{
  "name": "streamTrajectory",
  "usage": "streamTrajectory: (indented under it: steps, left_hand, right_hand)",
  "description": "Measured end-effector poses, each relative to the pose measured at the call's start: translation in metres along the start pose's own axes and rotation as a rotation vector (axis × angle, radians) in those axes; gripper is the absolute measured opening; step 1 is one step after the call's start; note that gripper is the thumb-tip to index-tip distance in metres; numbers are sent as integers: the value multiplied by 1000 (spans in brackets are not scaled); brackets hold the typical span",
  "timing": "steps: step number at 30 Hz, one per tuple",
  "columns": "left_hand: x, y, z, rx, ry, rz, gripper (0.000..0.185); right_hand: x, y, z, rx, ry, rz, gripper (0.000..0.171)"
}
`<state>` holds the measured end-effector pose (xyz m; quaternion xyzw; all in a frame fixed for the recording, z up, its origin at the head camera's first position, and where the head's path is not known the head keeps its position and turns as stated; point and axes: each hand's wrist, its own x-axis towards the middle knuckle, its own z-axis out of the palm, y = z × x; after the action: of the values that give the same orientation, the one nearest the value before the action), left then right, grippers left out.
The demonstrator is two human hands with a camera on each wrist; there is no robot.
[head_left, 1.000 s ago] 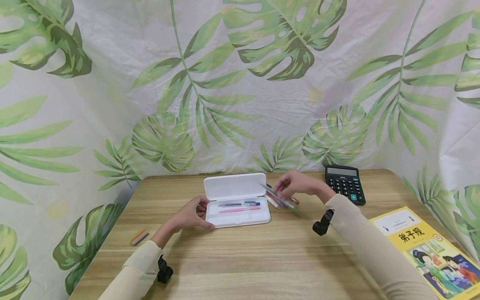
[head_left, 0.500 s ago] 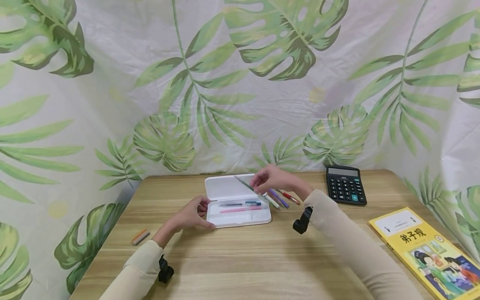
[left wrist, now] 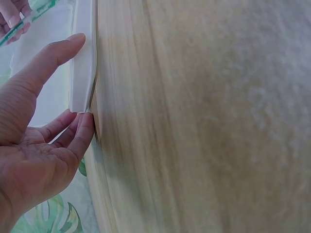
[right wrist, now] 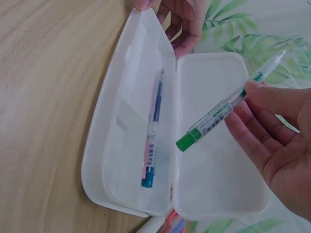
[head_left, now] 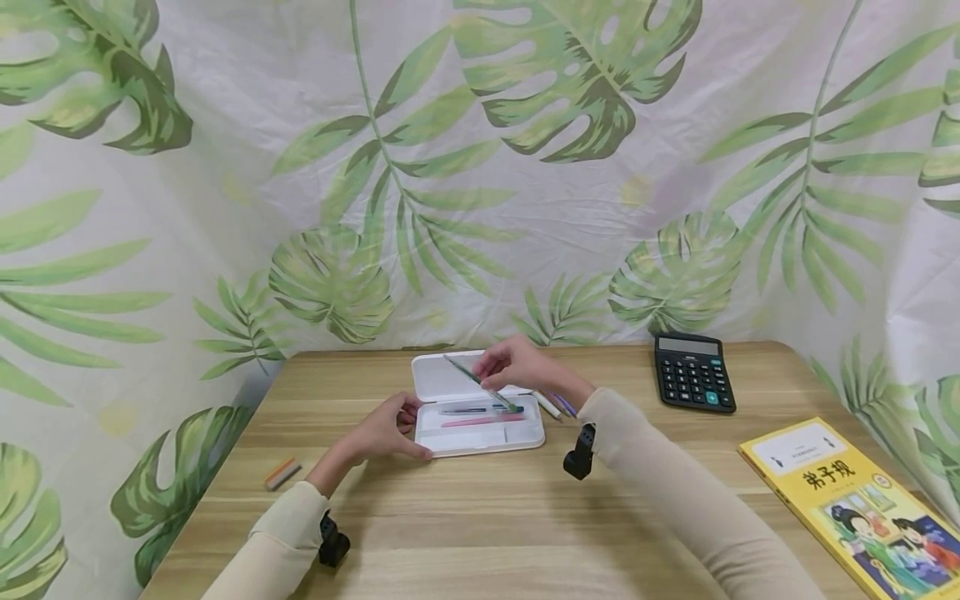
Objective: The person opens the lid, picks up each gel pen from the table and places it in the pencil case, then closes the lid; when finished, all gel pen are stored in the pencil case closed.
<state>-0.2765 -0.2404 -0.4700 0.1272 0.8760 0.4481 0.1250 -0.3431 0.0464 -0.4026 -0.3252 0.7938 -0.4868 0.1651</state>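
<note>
Holding a green pen [right wrist: 214, 119] over a white case [head_left: 457, 442]

Far left on the wooden table [head_left: 450, 517] lies a small orange and gray block [head_left: 282, 473]. Next comes the left hand [head_left: 384, 431]. It grips the left end of the case, with the thumb at the front and the fingers at the back corner. The case has its lid [head_left: 437, 379] tipped back. In its tray, a blue pen [right wrist: 154, 126] and a pink pen [head_left: 472, 422] lie close together, the pink one nearer the front. A thin little wall [head_left: 506, 435] stands in the front part of the tray. The right hand [head_left: 515, 365] pinches the green pen on a slant, up above the case. Just past the case's right end are a white pen [head_left: 547, 406] and a purple pen [head_left: 565, 406], and the arm hides some of the purple one. Farther right sits a black calculator [head_left: 693, 372], then a yellow book [head_left: 847, 500] with cartoon people on its cover.
</note>
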Motion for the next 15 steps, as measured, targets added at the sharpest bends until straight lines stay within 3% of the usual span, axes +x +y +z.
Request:
streamTrajectory:
  steps: [15]
  left_hand:
    - [0,-1,0,4,9,13,78]
  right_hand:
    - [12,20,15,-19,30,-2,17]
